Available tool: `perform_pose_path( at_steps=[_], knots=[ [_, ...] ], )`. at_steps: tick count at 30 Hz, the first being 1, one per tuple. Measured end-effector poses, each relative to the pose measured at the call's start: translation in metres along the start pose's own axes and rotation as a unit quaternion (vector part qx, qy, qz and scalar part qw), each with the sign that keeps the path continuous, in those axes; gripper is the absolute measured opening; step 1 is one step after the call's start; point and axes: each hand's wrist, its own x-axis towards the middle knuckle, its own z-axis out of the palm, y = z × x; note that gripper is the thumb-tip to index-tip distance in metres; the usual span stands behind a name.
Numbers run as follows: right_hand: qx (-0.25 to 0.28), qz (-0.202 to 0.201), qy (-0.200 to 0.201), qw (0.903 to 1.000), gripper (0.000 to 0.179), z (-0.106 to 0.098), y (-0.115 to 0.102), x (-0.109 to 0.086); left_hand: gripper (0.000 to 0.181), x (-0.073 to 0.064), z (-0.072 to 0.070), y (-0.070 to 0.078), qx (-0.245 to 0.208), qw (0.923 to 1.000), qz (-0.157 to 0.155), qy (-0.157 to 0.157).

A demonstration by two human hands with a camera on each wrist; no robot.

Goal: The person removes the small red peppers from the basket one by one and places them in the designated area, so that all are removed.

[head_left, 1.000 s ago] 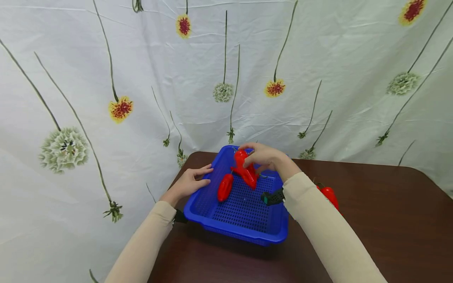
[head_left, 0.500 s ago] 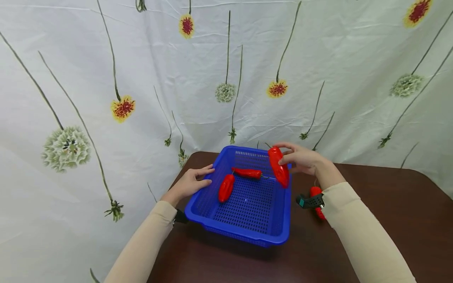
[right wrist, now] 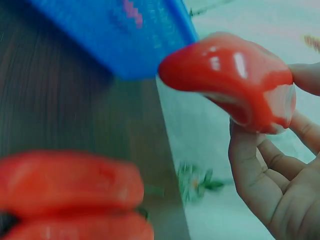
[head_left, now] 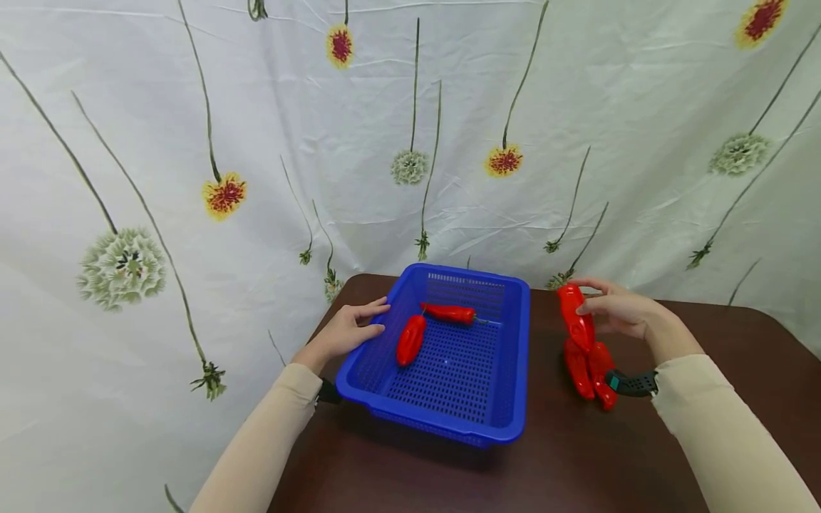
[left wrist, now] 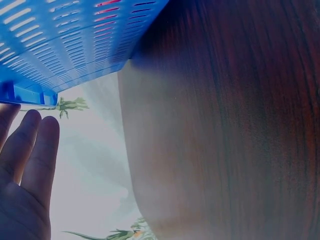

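Note:
My right hand [head_left: 618,311] pinches a red pepper [head_left: 573,310] between thumb and fingers, to the right of the blue basket [head_left: 521,342]. In the right wrist view the held pepper [right wrist: 235,75] points its narrow end toward the basket. Two more red peppers [head_left: 579,370] lie side by side on the table just below it. My left hand [head_left: 343,331] rests at the basket's left rim, and the left wrist view shows its fingers [left wrist: 42,155] straight with tips at the rim. Inside the basket are a red pepper [head_left: 410,340] on the left and another red pepper [head_left: 449,313] toward the back.
The dark wooden table [head_left: 436,477] reaches to the right of the basket. Behind it hangs a white cloth [head_left: 359,114] printed with flowers. A black band [head_left: 631,383] is on my right wrist.
My right hand has lifted a red pepper out of the basket and carried it right, over the peppers on the table. My left hand has stayed at the basket's rim.

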Motion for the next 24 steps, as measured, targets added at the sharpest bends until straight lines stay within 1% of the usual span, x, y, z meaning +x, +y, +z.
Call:
perform_pose_path(
  at_steps=[4, 5, 9, 11, 14, 19, 21, 24],
  knots=[
    [-0.005, 0.006, -0.001, 1.0000, 0.067, -0.021, 0.019, -0.011, 0.045, -0.002, 0.000, 0.005, 0.003, 1.0000, 0.001, -0.003],
    [-0.005, 0.010, 0.000, 0.9999, 0.068, -0.025, 0.025, -0.014, 0.045, -0.003, -0.001, 0.008, -0.001, 1.0000, -0.002, -0.003],
    [-0.004, 0.029, 0.014, 0.9995, 0.071, -0.039, 0.046, -0.022, 0.045, -0.009, -0.003, 0.024, -0.013, 0.9999, 0.004, -0.009],
    [-0.004, 0.035, 0.020, 0.9992, 0.071, -0.045, 0.057, -0.026, 0.044, -0.010, -0.003, 0.028, -0.019, 0.9998, 0.002, -0.010],
    [-0.006, 0.046, 0.028, 0.9985, 0.071, -0.051, 0.072, -0.029, 0.044, -0.008, -0.002, 0.023, -0.015, 0.9998, -0.004, -0.009],
    [-0.019, 0.065, 0.040, 0.9969, 0.074, -0.056, 0.090, -0.032, 0.045, -0.003, 0.000, 0.005, -0.006, 0.9998, -0.017, -0.001],
    [-0.023, 0.073, 0.040, 0.9962, 0.075, -0.057, 0.097, -0.032, 0.045, -0.001, 0.001, 0.001, -0.006, 0.9998, -0.018, 0.002],
    [-0.020, 0.088, 0.040, 0.9951, 0.075, -0.058, 0.104, -0.031, 0.045, 0.000, 0.001, -0.001, -0.005, 0.9999, -0.014, 0.003]
  ],
)
